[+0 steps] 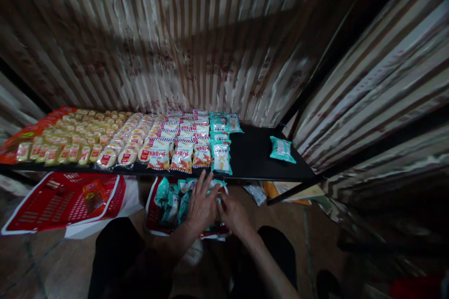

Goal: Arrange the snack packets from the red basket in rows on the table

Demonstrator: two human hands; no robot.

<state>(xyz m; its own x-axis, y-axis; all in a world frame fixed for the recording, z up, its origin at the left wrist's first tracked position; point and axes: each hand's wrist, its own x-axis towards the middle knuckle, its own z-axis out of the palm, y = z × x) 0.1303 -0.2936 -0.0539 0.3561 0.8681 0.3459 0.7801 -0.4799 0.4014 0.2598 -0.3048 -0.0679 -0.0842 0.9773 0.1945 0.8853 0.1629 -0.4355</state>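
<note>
A red basket (150, 217) with a pale rim stands below the shelf's front edge and holds several teal snack packets (171, 208). My left hand (202, 203) is over the basket, its fingers stretched out and pointing towards the shelf. Close beside it on the right, my right hand (232, 215) has its fingers curled in near the left fingertips. Whatever lies between those curled fingers is hidden. Just above the hands, a column of teal packets (221, 156) lies on the black shelf (250, 161), next to rows of white-and-orange snack packets (159, 153).
A lone teal packet (282, 149) lies towards the shelf's right end. Round wrapped cakes (107, 156) and small yellow packets (73, 153) fill the left side. Another red basket (70, 205) is at the lower left. Striped sheeting (196, 46) hangs behind. Black frame bars (351, 166) stand at right.
</note>
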